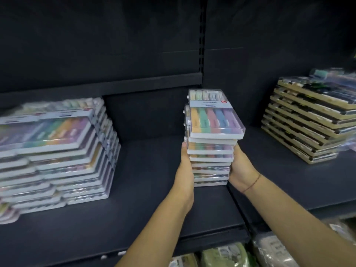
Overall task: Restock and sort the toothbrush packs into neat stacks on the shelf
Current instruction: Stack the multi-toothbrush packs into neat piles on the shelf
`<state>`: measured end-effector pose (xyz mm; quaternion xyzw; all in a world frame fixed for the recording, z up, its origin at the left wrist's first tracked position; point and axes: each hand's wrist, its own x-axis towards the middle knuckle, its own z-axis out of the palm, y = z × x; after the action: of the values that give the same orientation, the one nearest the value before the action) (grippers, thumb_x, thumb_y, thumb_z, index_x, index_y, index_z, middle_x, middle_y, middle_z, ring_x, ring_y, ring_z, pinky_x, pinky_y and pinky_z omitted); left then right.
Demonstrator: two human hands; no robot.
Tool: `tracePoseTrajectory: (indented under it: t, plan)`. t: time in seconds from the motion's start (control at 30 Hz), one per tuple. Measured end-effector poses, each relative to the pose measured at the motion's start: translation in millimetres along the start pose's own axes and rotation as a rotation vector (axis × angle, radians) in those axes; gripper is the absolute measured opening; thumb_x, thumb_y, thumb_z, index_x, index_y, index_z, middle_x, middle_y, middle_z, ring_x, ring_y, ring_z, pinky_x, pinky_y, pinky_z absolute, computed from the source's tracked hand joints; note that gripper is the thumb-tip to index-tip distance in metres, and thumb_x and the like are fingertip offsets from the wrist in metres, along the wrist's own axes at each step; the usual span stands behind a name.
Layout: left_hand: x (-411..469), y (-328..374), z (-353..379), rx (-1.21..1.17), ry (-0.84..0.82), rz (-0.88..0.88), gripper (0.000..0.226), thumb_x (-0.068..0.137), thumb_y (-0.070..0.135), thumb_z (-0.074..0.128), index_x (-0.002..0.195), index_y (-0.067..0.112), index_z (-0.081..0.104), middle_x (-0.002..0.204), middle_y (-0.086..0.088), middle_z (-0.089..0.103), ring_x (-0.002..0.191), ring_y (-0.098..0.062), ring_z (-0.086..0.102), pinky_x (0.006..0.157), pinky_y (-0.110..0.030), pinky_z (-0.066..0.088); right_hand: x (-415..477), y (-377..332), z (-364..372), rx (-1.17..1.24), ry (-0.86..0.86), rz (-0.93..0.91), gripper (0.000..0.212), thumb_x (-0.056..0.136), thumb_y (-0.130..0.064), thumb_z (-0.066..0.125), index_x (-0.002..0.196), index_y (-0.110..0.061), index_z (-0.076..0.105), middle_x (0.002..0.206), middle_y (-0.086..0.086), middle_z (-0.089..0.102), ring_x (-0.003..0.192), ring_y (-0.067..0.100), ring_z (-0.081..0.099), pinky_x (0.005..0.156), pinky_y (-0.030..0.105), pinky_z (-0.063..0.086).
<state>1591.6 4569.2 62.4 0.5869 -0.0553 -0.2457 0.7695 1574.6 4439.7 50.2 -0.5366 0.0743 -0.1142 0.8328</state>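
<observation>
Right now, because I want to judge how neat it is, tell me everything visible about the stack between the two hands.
The stack is several flat clear plastic packs with white bases, each showing a row of pastel toothbrushes. It stands upright, seemingly resting on the dark shelf. Its top packs sit shifted right of the lower ones. The left hand holds its left side, the right hand its right side.

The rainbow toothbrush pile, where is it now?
In the head view, the rainbow pile is in the middle of the shelf, gripped between the left hand and right hand, with pastel stacks on its left and a tan-edged stack on its right.
</observation>
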Motion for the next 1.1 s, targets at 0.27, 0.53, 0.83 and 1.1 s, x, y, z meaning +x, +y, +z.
tracePoseTrajectory:
  t: [0.27,0.53,0.83,1.1]
  plan:
    - [-29.8,23.7,-87.9,-0.028,0.161,0.050,0.056,0.093,0.069,0.028,0.080,0.044,0.076,0.093,0.009,0.076,0.088,-0.006,0.072,0.093,-0.035,0.053,-0.4,37.0,90.8,-0.044,-0.105,0.112,0.049,0.103,-0.048,0.026,0.108,-0.024,0.069,0.103,-0.002,0.075,0.093,0.011,0.071,0.073,0.022,0.057]
    - [-108.7,59.7,-146.5,0.242,0.668,0.634,0.021,0.098,0.047,0.045,0.087,0.038,0.061,0.077,0.038,0.065,0.079,0.024,0.056,0.070,0.002,0.040,9.2,65.0,145.9,-0.099,-0.180,0.182,0.053,0.102,-0.054,0.027,0.122,-0.023,0.065,0.115,0.002,0.072,0.108,0.017,0.067,0.094,0.036,0.052]
    - [-94.9,91.5,-281.7,0.597,0.738,0.570,0.093,0.084,0.058,0.049,0.157,0.027,0.001,0.164,0.006,0.006,0.148,-0.009,0.014,0.120,-0.034,0.021,13.6,68.6,161.0,-0.070,-0.186,0.116,0.047,0.103,-0.051,0.031,0.114,-0.023,0.067,0.106,0.000,0.075,0.099,0.016,0.070,0.082,0.031,0.059]
    - [-100.7,14.5,-206.2,0.939,0.689,0.906,0.032,0.098,0.037,0.047,0.115,0.015,0.062,0.117,0.002,0.059,0.113,-0.011,0.049,0.101,-0.032,0.041,-20.4,76.9,118.5,-0.434,-0.470,-0.034,0.069,0.091,-0.058,0.053,0.150,-0.028,0.031,0.146,-0.015,0.048,0.135,0.003,0.043,0.114,0.028,0.034]
